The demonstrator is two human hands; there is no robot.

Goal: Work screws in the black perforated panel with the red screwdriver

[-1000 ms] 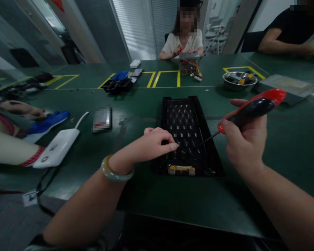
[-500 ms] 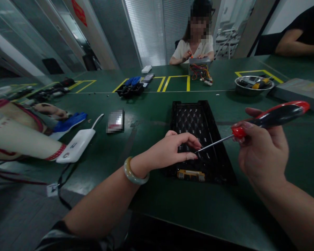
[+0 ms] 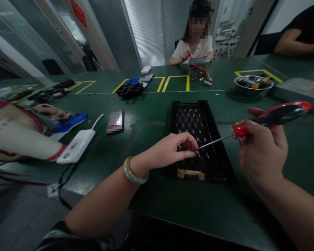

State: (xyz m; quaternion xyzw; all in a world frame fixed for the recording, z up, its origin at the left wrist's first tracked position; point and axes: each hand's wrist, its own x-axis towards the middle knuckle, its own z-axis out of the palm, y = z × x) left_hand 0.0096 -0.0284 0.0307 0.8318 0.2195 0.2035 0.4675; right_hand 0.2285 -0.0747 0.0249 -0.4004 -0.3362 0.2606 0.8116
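A black perforated panel (image 3: pixel 193 122) lies flat on the green table (image 3: pixel 151 205), with a small orange connector board (image 3: pixel 191 174) at its near edge. My left hand (image 3: pixel 172 150), a pale bangle on its wrist, hovers over the panel's near part with its fingertips pinched together at the screwdriver's tip. My right hand (image 3: pixel 261 150) grips a red and black screwdriver (image 3: pixel 267 120) by the handle, its thin shaft pointing left toward my left fingertips. What the left fingers pinch is too small to make out.
A white device with a cable (image 3: pixel 77 148) and a blue glove (image 3: pixel 69 122) lie at the left beside another person's arm (image 3: pixel 23 143). A metal bowl of tools (image 3: pixel 252 85), a black tray (image 3: pixel 129 90) and a grey box (image 3: pixel 300 89) stand farther back. Another person works at a wired unit (image 3: pixel 199 68).
My left fingers lifted off the panel and closed into a pinch at the screwdriver's tip. The right hand raised the screwdriver and leveled its shaft. The view shifted a little.
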